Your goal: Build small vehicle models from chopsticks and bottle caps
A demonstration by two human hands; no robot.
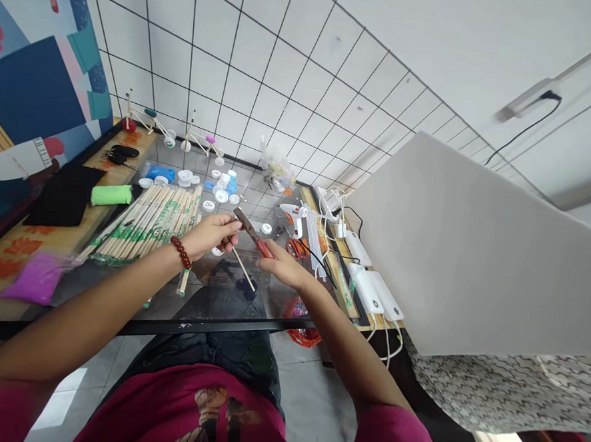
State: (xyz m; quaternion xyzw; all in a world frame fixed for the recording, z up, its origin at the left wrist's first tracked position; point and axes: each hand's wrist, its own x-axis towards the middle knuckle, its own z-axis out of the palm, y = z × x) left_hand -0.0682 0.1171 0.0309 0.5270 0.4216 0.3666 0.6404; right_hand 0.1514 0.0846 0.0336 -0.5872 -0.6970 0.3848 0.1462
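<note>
Stick in your left fingers, pliers in your right.
Your left hand (213,236) pinches the thin wooden stick (242,268), its free end slanting down toward you above the tabletop (265,306); your right hand (287,266) closes around the red handles of the pliers (249,228). The metal head lies beside your left fingertips; whether it bites the stick cannot be told. Wrapped sticks (150,222) lie left, the glue gun (296,214) right.

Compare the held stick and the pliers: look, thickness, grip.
The stick is pale; the pliers are dark with red on the handle. The stick is thinner than the pliers. The left hand holds the stick, the right hand the pliers. Both slant down-right in view.
</note>
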